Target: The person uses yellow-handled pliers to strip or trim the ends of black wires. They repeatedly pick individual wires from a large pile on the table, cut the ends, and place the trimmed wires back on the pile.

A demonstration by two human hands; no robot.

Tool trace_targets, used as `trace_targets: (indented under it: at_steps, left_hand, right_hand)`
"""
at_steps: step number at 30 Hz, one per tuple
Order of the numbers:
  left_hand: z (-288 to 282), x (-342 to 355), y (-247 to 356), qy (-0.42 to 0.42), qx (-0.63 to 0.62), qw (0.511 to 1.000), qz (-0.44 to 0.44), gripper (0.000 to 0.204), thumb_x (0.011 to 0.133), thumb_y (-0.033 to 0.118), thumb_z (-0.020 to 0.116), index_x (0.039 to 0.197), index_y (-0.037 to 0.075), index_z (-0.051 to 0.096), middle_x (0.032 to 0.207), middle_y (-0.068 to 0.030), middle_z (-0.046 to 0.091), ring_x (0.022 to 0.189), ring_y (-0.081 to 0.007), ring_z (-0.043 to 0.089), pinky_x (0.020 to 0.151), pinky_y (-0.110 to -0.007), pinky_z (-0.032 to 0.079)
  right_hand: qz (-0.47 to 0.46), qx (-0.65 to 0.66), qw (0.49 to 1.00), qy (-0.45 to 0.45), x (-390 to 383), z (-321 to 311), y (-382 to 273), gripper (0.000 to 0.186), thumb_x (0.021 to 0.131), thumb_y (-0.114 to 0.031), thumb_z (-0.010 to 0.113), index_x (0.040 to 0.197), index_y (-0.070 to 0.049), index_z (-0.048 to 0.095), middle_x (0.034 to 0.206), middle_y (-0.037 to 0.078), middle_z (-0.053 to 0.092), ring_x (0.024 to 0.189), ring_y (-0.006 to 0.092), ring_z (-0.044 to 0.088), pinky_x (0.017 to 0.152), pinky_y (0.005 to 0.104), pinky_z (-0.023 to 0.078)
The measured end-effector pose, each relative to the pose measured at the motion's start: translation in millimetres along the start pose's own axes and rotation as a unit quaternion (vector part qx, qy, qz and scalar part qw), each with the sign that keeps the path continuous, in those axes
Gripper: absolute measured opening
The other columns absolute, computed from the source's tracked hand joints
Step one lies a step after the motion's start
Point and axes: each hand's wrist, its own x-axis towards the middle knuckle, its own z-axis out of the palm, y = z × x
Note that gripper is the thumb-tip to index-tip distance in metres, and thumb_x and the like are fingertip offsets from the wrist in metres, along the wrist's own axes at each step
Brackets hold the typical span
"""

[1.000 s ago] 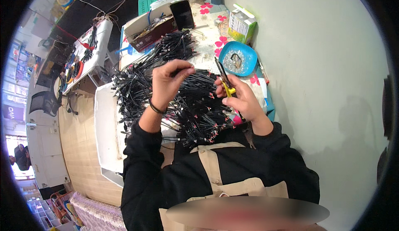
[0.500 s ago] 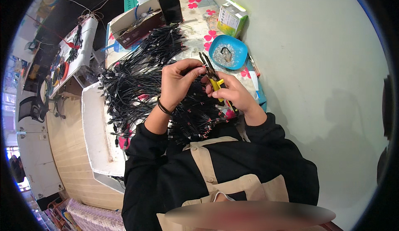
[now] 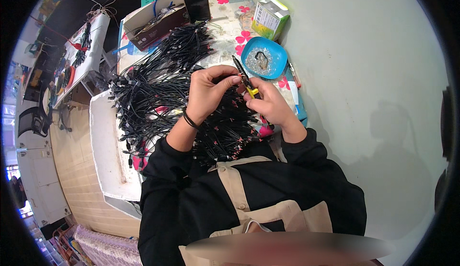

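We are pinching a thin black cable (image 3: pixel 225 77) in our left hand (image 3: pixel 207 91), just above the big cable pile (image 3: pixel 158 98). Our right hand (image 3: pixel 270 105) is gripping yellow-handled pliers (image 3: pixel 245 80), whose tip is meeting the cable. A blue bowl (image 3: pixel 275 55) is sitting just beyond the pile on the surface (image 3: pixel 225 31).

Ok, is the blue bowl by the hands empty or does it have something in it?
Not empty: the blue bowl holds a layer of small silvery bits with a darker lump in the middle.
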Motion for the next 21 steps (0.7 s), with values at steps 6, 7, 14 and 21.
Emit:
trace_targets:
  at_steps: [6,7,14,21]
  left_hand:
    - [6.3,1.0,-0.5,0.037,0.064,0.997,0.017,0.012,0.087,0.004,0.073,0.096,-0.004,0.072,0.087,-0.0054,0.072,0.079,-0.0084,0.065,0.072,-0.022,0.052]
    - [8.3,0.5,0.4,0.051,0.096,0.994,0.016,0.012,0.087,0.005,0.073,0.095,-0.004,0.072,0.087,-0.0057,0.073,0.079,-0.0085,0.065,0.072,-0.023,0.052]
    - [20.7,-5.6,4.2,0.131,0.253,0.944,0.168,0.012,0.082,0.003,0.074,0.094,0.001,0.072,0.083,-0.0122,0.071,0.07,-0.0189,0.067,0.064,-0.027,0.051]
    - [22.4,-7.2,0.2,0.159,0.298,0.911,0.237,0.013,0.08,0.0,0.073,0.093,0.001,0.07,0.083,-0.0134,0.069,0.071,-0.0245,0.067,0.063,-0.032,0.052]
  right_hand:
    - [0.051,0.054,0.997,0.005,0.3,1.5,4.6,0.027,0.08,-0.011,0.058,0.103,0.002,0.057,0.08,0.001,0.054,0.07,0.0081,0.049,0.064,0.025,0.041]
    - [0.055,0.084,0.995,0.004,-0.9,2.4,4.7,0.028,0.08,-0.011,0.058,0.105,0.002,0.056,0.081,0.002,0.054,0.071,0.0088,0.05,0.065,0.0253,0.041]
    - [0.015,0.041,0.999,0.016,-3.4,9.5,2.7,0.037,0.08,-0.009,0.059,0.114,0.001,0.051,0.093,0.005,0.053,0.083,0.0128,0.05,0.074,0.0269,0.044]
    - [0.02,0.053,0.998,0.0,-5.5,13.2,-1.8,0.04,0.079,-0.011,0.058,0.116,0.002,0.049,0.095,0.006,0.053,0.085,0.0147,0.051,0.078,0.0286,0.045]
